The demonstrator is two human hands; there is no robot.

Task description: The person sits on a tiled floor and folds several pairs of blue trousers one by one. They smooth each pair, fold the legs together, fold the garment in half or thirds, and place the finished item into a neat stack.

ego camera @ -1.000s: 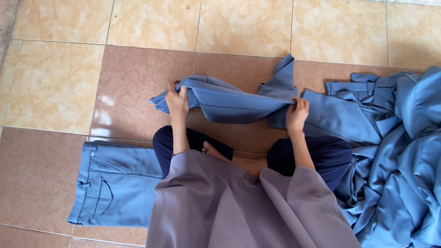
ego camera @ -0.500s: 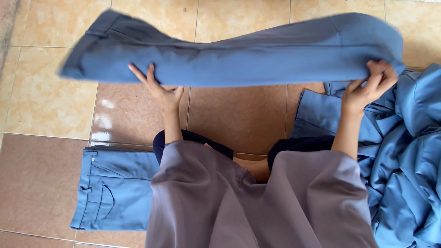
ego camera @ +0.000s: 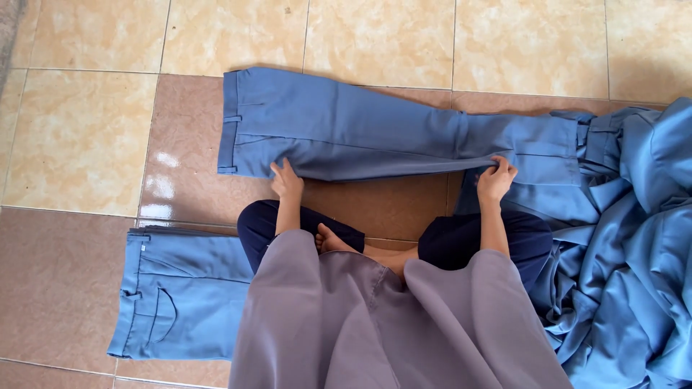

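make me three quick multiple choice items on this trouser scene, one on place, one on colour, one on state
1. Where does the heap of blue garments lie?
A. on the person's right
B. on the person's left
C. behind the camera

2. What colour are the spread trousers?
A. red
B. blue
C. white

3. How do the spread trousers lie?
A. rolled in a ball
B. hung on a rail
C. flat on the tiled floor

Answers: 1 A, the heap fills the right edge. 2 B, the cloth is plainly blue. 3 C, they lie lengthwise, left hand and right hand at the near edge.
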